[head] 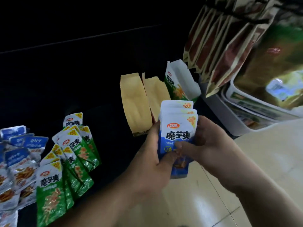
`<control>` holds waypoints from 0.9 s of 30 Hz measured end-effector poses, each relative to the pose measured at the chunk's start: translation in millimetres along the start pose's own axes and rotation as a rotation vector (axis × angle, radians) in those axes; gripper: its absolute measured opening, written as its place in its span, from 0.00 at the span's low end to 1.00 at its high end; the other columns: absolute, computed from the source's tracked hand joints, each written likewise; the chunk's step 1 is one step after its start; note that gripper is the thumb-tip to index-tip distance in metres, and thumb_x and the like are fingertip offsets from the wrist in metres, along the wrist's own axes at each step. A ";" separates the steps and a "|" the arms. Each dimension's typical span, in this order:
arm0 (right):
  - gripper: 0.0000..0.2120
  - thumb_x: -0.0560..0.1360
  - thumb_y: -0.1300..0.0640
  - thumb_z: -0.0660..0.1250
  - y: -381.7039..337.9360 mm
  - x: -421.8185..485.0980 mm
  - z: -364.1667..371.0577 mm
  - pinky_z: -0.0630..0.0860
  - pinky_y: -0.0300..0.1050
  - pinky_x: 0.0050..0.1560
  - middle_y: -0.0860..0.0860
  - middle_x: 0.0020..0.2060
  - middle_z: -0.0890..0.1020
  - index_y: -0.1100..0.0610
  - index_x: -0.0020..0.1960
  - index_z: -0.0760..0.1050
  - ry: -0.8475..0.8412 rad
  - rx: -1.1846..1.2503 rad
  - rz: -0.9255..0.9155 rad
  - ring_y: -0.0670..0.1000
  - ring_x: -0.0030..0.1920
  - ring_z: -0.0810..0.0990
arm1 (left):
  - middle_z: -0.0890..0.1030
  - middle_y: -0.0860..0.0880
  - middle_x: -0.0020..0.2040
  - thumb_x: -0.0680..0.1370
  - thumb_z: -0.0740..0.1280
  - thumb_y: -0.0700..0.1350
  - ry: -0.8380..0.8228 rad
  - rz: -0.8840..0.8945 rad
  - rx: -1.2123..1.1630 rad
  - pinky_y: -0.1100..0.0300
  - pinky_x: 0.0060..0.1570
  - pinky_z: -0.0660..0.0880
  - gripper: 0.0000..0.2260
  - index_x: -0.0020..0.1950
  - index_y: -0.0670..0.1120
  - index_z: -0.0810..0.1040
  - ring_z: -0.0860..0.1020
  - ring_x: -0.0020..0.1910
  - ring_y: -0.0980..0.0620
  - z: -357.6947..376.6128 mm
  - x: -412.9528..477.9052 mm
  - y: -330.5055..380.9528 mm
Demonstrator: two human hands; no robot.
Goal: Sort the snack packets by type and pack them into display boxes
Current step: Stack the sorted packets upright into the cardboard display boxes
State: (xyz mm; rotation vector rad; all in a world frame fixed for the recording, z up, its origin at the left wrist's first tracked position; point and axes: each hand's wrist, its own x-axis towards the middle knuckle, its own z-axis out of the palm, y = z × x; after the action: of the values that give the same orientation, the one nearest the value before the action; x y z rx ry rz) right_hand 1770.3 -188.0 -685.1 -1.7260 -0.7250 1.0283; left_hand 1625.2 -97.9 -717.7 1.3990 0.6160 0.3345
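A stack of blue-and-white snack packets (177, 128) stands upright between both hands. My left hand (152, 154) grips its left edge from below, and my right hand (208, 141) holds its right side with the thumb on the front. Green-and-white packets (68, 159) lie fanned out on the dark surface at lower left. Silver-and-blue packets (18, 154) are heaped at the far left. Behind the stack lie two tan cardboard display boxes (134, 102) with their open tops facing up. A green-and-white display box (180, 81) stands open farther back.
Brown-and-cream bags (221, 46) hang on a rack at upper right. Below them a white tray (242, 125) holds large green packs. A pale tiled floor (262, 161) fills the lower right. The surface beyond the boxes is dark.
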 end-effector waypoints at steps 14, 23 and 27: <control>0.26 0.72 0.69 0.77 44.3 -2.1 10.5 0.80 0.37 0.52 0.40 0.52 0.86 0.46 0.62 0.78 0.130 -0.219 -0.165 0.41 0.54 0.85 | 0.71 0.61 0.58 0.69 0.78 0.51 0.244 0.164 0.621 0.65 0.56 0.76 0.28 0.69 0.53 0.79 0.76 0.56 0.60 -20.0 8.8 -54.1; 0.26 0.72 0.71 0.74 48.2 9.2 -2.9 0.78 0.31 0.50 0.34 0.51 0.84 0.45 0.61 0.77 0.138 -0.288 -0.184 0.37 0.54 0.82 | 0.66 0.66 0.56 0.68 0.80 0.46 0.179 0.085 0.649 0.76 0.46 0.67 0.36 0.70 0.64 0.69 0.71 0.47 0.72 -25.0 6.0 -70.4; 0.24 0.67 0.62 0.79 68.4 17.3 8.8 0.76 0.56 0.57 0.35 0.48 0.80 0.44 0.57 0.77 0.216 -0.557 -0.302 0.44 0.53 0.77 | 0.67 0.65 0.58 0.69 0.78 0.44 0.224 0.107 0.607 0.70 0.45 0.72 0.35 0.67 0.69 0.64 0.72 0.46 0.71 -17.6 3.0 -71.3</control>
State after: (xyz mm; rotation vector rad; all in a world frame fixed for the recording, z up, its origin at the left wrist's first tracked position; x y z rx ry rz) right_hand 1771.7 -194.4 -755.9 -2.0700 -1.1620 0.4410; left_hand 1607.6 -93.3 -788.9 1.9977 0.8737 0.4121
